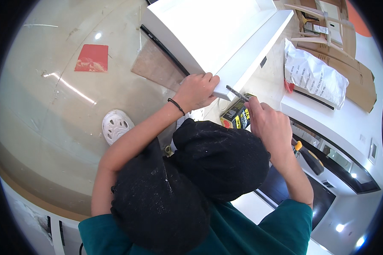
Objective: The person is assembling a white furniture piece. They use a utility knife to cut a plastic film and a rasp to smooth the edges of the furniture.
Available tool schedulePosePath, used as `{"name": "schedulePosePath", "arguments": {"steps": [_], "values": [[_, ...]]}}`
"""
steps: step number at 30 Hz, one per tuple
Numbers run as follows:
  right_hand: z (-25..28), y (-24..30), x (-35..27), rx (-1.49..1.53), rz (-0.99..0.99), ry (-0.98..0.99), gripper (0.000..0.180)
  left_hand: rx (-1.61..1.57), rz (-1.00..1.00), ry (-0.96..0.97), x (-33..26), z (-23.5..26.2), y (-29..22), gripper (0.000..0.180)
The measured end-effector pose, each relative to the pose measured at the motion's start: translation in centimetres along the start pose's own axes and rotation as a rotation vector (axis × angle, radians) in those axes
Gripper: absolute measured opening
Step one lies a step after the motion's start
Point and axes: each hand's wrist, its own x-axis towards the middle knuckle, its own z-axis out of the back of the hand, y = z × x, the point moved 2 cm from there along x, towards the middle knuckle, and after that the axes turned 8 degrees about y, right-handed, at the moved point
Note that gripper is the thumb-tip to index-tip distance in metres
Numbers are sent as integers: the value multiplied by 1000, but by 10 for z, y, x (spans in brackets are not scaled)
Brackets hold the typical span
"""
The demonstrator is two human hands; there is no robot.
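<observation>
Black-clad knees fill the foreground, the left hand gripping a white unit's corner, the right hand clutching a tool.

Left hand curled over near corner of white panelled unit, right hand gripping slim dark tool, tip beside that corner, black-and-yellow handle beyond right wrist, dark printed container, red square piece on glossy floor, white sack beside brown cardboard.

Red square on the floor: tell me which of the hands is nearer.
Left. The left hand, on the corner of the white unit, is right of the red square; the right hand, holding a metal tool, is farther right.
</observation>
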Motion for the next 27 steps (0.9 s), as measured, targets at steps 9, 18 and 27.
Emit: {"name": "schedulePosePath", "arguments": {"steps": [9, 18, 27], "values": [[3, -8, 13, 72, -2, -3, 21, 21, -3, 12, 0, 2, 1, 42], [1, -19, 35, -3, -26, -66, 19, 16, -12, 5, 1, 5, -1, 41], [-8, -14, 33, -19, -37, -90, 21, 20, 13, 20, -2, 1, -2, 41]]}}
